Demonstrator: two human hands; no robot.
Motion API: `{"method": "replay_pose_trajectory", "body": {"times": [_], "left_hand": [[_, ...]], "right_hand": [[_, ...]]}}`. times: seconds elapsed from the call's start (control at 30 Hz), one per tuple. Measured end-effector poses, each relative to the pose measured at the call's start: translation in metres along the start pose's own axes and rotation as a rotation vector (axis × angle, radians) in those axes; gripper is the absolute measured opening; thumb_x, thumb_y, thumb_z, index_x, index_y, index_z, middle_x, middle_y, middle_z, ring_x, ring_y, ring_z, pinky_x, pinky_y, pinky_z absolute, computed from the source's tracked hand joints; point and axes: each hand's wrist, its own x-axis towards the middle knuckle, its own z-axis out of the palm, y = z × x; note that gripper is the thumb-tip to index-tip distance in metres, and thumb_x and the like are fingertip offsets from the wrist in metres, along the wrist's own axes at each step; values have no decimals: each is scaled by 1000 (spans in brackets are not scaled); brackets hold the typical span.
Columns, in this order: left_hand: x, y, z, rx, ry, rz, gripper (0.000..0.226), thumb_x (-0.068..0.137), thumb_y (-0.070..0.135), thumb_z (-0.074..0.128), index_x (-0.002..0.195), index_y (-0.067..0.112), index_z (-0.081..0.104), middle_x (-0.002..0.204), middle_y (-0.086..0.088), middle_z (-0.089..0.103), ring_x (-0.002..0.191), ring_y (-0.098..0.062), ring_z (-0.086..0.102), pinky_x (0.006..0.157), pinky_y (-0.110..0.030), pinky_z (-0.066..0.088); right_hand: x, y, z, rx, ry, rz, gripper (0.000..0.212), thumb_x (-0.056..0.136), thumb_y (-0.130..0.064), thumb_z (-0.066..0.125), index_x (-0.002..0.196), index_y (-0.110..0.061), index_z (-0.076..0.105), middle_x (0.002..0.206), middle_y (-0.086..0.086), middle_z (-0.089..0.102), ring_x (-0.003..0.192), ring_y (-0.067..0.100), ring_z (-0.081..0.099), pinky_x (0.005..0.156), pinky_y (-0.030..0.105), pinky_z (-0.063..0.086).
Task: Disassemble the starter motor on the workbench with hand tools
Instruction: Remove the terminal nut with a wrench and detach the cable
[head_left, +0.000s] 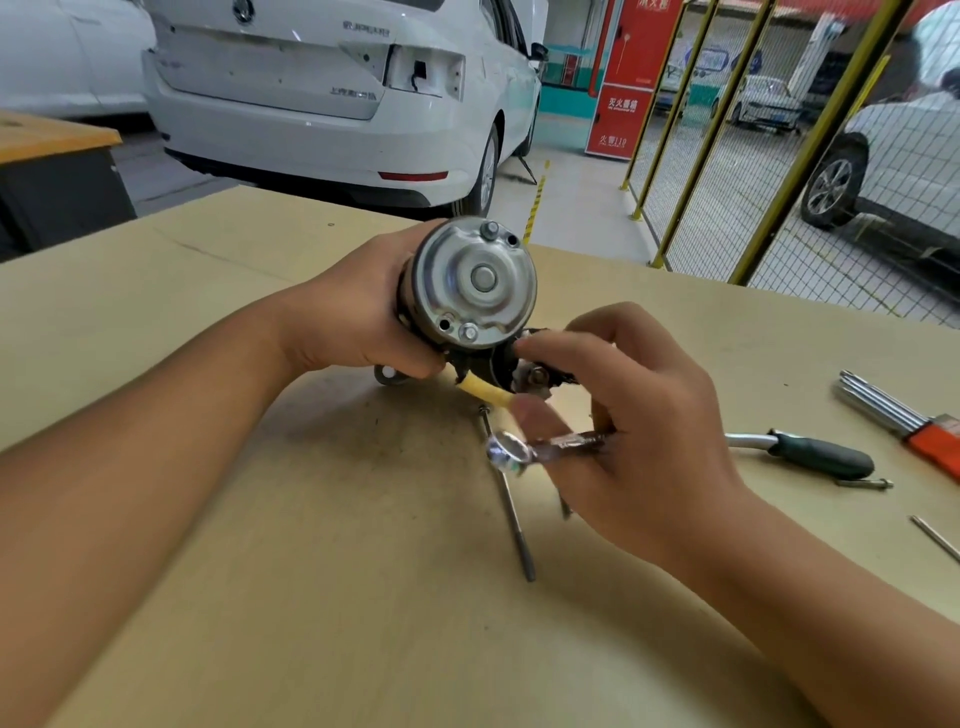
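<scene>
So the starter motor (470, 291) is up off the table (260, 571) right now — the left hand (358, 312) has its fingers wrapped around the body, tipping the shiny round end cap (475, 278) toward the person. You can see two bolt heads on that cap, one at the top edge and one at the bottom.

The right hand (613, 415) is just below and to the right of the motor, at the terminal where the yellow-sleeved wire (488, 391) comes out. Its fingers are curled, holding a small wrench (540, 448) low in the hand, while a fingertip and thumb reach in at the terminal. Whether they're actually pinching a nut there, I can't tell — too dark and blurry.

On the table below the motor there's a long bolt (511, 512) lying loose, so I'd guess one through-bolt is already out. Off to the right of the motor sit a green-handled tool (815, 454) and a set of hex keys (893, 410) in an orange holder.

My read: they're on the wire terminal step. Next they need that nut spun off and the wire freed, with the left hand keeping the motor steady against the twist.
</scene>
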Motion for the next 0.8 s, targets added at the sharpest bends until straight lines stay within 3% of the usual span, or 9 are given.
{"method": "replay_pose_trajectory", "body": {"times": [0.07,0.17,0.23,0.33,0.4,0.57,0.67,0.73,0.8], "left_hand": [[0,-1,0,-2,6,12,84,50,1,75,112,56,60,100,34,68,96,9,66,77,-8,50],[0,1,-1,-4,5,33,92,50,1,75,108,70,59,100,33,68,94,9,66,73,-8,50],[1,2,0,-7,-4,45,93,50,0,74,106,72,59,96,33,69,88,9,67,67,-10,51],[0,1,0,-22,-22,44,92,50,-3,74,104,70,60,89,28,69,76,3,67,55,-21,54],[0,1,0,-28,-28,41,92,50,-3,74,104,70,60,87,27,70,75,3,67,55,-20,54],[-1,1,0,-44,-1,33,91,50,-2,73,104,70,61,91,33,69,83,10,67,61,-7,49],[0,2,1,-41,4,30,92,51,-2,74,104,71,60,92,33,69,84,11,66,62,-7,49],[-1,2,1,-42,5,33,92,51,-2,73,104,71,60,92,34,69,84,12,66,63,-6,49],[-1,2,2,-44,3,33,92,50,-3,72,104,71,60,92,35,69,84,13,66,63,-5,49]], "right_hand": [[1,-3,4,-37,66,76,27,87,-31,81,109,-17,74,96,1,60,62,5,49,56,27,45],[3,-4,5,-21,126,121,22,88,-30,80,100,-13,74,92,0,62,66,-9,45,66,9,37],[2,-2,2,-4,155,132,19,88,-29,77,95,-11,75,90,0,61,66,-11,43,67,6,33],[1,-1,0,28,141,103,13,83,-11,84,91,-7,75,88,3,59,65,-12,43,66,5,32],[0,-2,1,73,111,86,15,79,-3,84,90,-7,75,89,6,60,65,-12,45,65,6,31],[3,-1,3,38,98,127,23,80,-28,87,87,-10,77,84,0,62,65,-14,46,67,6,32],[3,5,-2,62,24,93,15,80,-10,87,93,-9,78,88,3,61,65,-13,46,67,6,33],[2,4,-5,61,-33,44,24,79,-1,83,100,-11,79,92,5,60,67,-13,45,68,7,33],[3,2,-4,35,-20,26,21,80,-13,83,101,-12,79,91,5,60,66,-11,43,65,11,35]]}}
